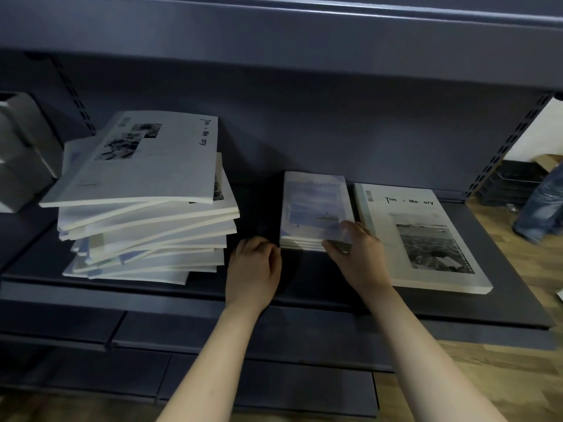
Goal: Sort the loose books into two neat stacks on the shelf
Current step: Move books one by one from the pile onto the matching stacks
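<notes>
Small pale-blue paperback stack (315, 208) sits mid-shelf, long axis running far-to-near — my right hand (358, 254) pinches its near right corner, left hand (254, 266) loosely curled, empty, at its near left corner.

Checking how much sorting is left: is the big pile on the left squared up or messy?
Messy. The left pile is fanned out, its books lying at different angles with corners sticking out.

Dim, bluish light. The shelf (304, 287) interior lies in deep shadow; the floor (518, 345) at right is brighter. Wide-angle distortion bows the edges. Soft focus throughout; motion blur at far right.
</notes>
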Demonstrator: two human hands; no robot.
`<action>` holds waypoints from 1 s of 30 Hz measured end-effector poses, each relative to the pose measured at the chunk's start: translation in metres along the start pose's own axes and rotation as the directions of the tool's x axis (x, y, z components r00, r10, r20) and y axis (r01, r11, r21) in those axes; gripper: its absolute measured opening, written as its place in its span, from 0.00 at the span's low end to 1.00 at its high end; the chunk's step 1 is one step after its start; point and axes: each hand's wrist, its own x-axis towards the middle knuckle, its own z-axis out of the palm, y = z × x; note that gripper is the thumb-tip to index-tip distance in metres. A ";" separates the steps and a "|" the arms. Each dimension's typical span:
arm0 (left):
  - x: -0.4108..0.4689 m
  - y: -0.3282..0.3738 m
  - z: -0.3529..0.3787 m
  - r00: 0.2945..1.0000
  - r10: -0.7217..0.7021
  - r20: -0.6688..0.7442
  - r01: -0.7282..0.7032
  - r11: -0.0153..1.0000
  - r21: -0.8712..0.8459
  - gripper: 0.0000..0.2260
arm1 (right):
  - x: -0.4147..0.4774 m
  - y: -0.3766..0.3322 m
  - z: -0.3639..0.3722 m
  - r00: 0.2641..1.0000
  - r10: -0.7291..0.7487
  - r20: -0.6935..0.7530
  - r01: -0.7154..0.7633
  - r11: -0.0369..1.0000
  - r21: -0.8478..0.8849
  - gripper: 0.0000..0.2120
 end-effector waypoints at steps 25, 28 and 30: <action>0.006 0.034 -0.065 0.987 0.152 -0.041 -0.158 0.957 -0.245 0.11 | -0.025 -0.011 0.002 0.987 -0.145 -0.073 0.144 0.989 -0.018 0.04; 0.011 0.040 -0.095 0.966 0.194 -0.171 -0.234 0.937 -0.260 0.14 | -0.031 -0.021 0.008 0.983 -0.184 0.018 0.184 0.982 -0.036 0.04; 0.015 0.040 -0.113 0.944 0.219 -0.245 -0.269 0.943 -0.196 0.12 | -0.033 -0.027 0.013 0.978 -0.199 0.067 0.202 0.978 -0.054 0.05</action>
